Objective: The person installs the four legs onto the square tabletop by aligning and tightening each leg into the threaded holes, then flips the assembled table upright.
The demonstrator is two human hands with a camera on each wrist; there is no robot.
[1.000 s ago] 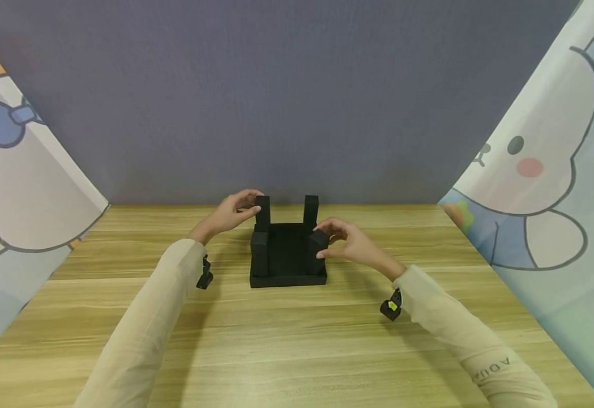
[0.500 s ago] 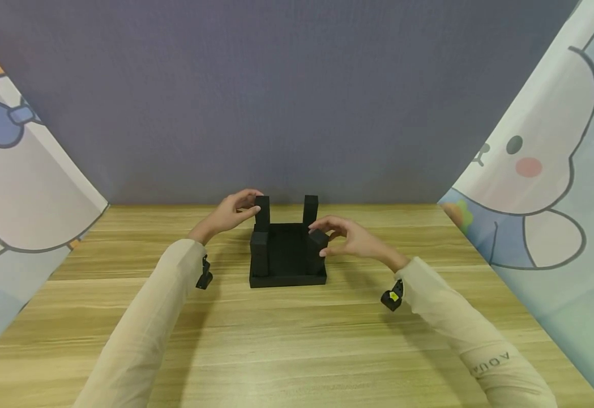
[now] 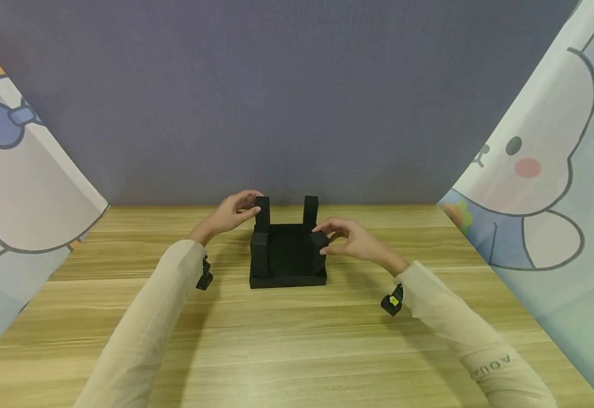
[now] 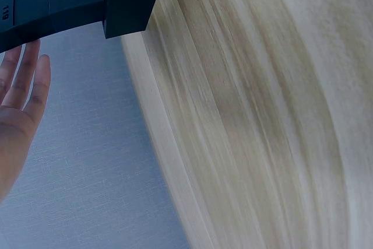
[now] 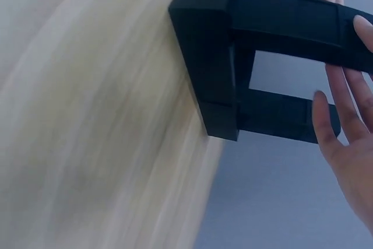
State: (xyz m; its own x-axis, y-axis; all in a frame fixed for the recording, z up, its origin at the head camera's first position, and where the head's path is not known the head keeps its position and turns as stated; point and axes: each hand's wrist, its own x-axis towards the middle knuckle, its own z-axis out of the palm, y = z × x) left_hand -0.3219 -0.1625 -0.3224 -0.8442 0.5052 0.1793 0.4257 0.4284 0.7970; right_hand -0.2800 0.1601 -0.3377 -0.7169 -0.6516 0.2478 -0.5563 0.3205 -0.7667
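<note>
1. A black foam frame (image 3: 287, 249), a flat base with four upright posts, stands on the wooden counter (image 3: 297, 340) at centre, toward 12 o'clock from the person.
2. Left hand (image 3: 230, 214): thumb and fingers pinch the far-left post (image 3: 262, 211) at the frame's 11 o'clock corner; unchanged from a second ago.
3. Right hand (image 3: 350, 238): its fingers now close on the near-right post (image 3: 319, 249) (at 4 o'clock), having risen from its outer side to its top.
4. Judgement: this post is being seated or adjusted while the left hand steadies the frame.
5. Patterned curtains (image 3: 541, 170) flank the counter.
</note>
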